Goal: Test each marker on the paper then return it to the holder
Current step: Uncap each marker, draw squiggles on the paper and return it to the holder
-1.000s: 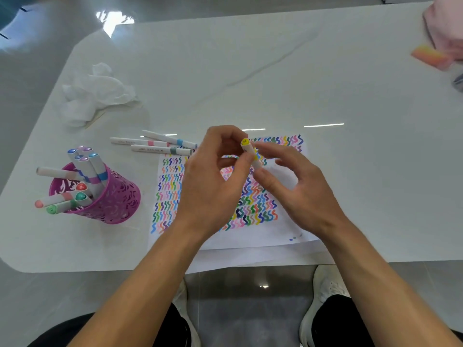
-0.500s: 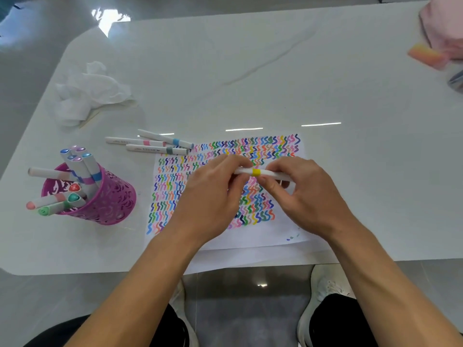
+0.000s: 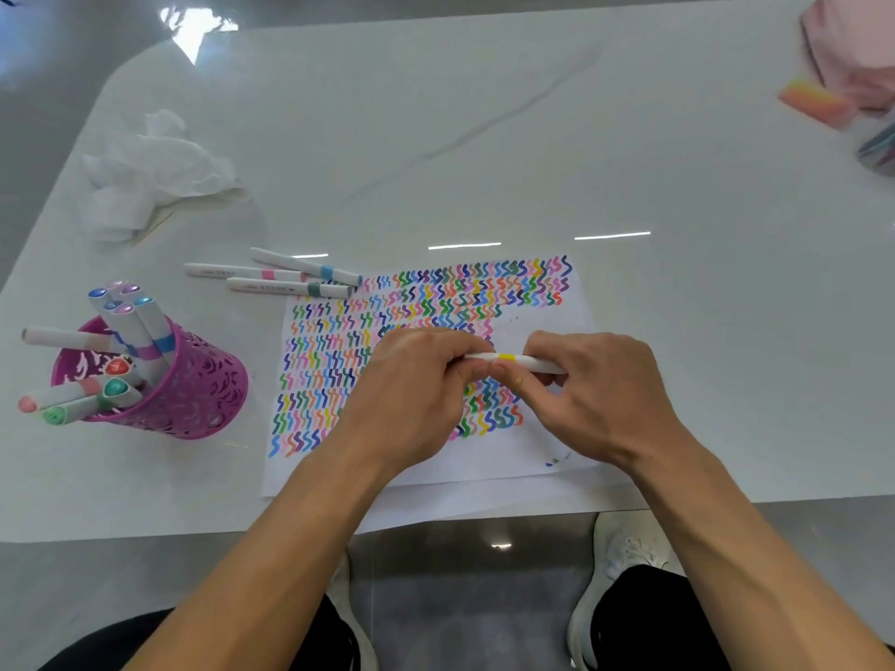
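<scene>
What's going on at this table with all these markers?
A person holds a white marker with a yellow band level above the squiggle-covered sheet of paper, left hand gripping one end, right hand the other. Whether a cap is coming off or going on is unclear. Three more white markers lie on the white table by the paper's far left corner; a purple perforated holder to the left holds others.

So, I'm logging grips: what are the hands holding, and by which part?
One yellow-banded white marker, held level over the paper: the left hand pinches the end left of the band, the right hand the barrel right of it.
</scene>
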